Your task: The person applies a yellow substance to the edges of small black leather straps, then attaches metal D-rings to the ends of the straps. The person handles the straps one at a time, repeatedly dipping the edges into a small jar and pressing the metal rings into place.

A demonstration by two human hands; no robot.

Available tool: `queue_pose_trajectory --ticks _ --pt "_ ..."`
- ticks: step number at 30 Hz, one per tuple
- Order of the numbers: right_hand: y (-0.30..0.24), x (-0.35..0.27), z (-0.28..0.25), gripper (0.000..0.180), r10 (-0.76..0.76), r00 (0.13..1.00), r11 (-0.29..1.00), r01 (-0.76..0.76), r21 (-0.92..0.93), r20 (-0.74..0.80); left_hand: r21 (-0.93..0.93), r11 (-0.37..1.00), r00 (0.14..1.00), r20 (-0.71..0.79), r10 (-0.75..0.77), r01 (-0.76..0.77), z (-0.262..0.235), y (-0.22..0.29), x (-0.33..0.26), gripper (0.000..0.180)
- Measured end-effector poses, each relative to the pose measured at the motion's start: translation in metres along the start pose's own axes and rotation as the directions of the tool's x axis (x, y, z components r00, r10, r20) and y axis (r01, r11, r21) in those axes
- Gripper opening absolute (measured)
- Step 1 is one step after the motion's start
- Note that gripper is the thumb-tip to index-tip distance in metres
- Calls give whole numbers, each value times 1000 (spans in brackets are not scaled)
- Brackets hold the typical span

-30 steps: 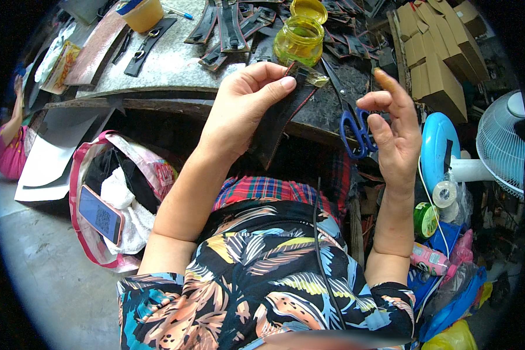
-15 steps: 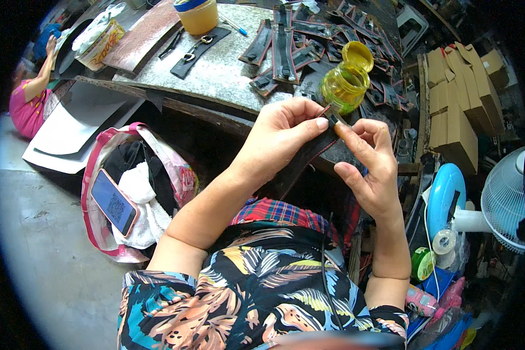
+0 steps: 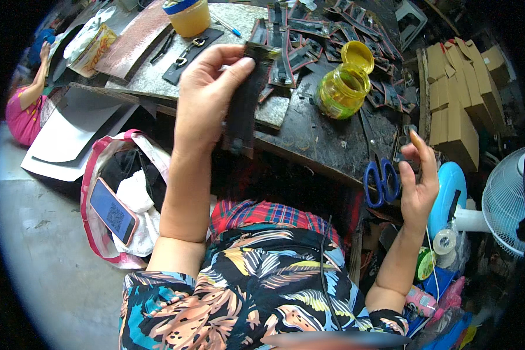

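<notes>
My left hand (image 3: 203, 96) is closed at the thumb and fingers on the top end of a black strap (image 3: 239, 108), which hangs down in front of the table edge. A glossy wet-looking patch shows near the strap's upper end. My right hand (image 3: 419, 189) is off to the right, apart from the strap, with its fingers bent and spread and nothing seen held. Beside it lie scissors (image 3: 381, 181) with blue handles. An open glass jar (image 3: 341, 93) of yellowish stuff, its yellow lid (image 3: 357, 56) behind it, stands on the dark tabletop.
Many black straps with red edges (image 3: 312, 52) are heaped at the back. On a pale board lie a buckled black strap (image 3: 192, 55) and a blue-lidded tub (image 3: 188, 20). A bag holding a phone (image 3: 114, 211) stands left; cartons (image 3: 455, 128) and a fan (image 3: 507, 198) stand right.
My hands have come apart. The left has carried the strap up and left; the right has let go and moved right and down. The scissors now show.
</notes>
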State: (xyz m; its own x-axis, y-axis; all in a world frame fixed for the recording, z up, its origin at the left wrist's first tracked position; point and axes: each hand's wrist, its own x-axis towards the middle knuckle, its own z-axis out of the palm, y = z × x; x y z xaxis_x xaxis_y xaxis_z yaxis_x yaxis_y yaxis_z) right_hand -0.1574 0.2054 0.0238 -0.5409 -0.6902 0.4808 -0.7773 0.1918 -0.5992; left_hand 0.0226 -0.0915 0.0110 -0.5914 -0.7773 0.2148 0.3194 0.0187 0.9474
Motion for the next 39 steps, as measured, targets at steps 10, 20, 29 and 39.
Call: queue_pose_trajectory --ticks 10,20,29,39 --pt "-1 -1 0 44 50 999 998 -50 46 -19 587 729 929 316 194 -352 -10 -10 74 28" --pt "-27 80 16 32 -381 903 889 416 -189 196 971 -222 944 153 293 -89 -69 -21 86 36" --pt "-5 137 63 57 -325 826 668 545 -507 460 982 -185 936 25 351 43 -70 -18 97 33" --pt "-12 127 10 73 -444 841 738 539 -407 309 212 949 964 175 199 -234 12 11 0 23"
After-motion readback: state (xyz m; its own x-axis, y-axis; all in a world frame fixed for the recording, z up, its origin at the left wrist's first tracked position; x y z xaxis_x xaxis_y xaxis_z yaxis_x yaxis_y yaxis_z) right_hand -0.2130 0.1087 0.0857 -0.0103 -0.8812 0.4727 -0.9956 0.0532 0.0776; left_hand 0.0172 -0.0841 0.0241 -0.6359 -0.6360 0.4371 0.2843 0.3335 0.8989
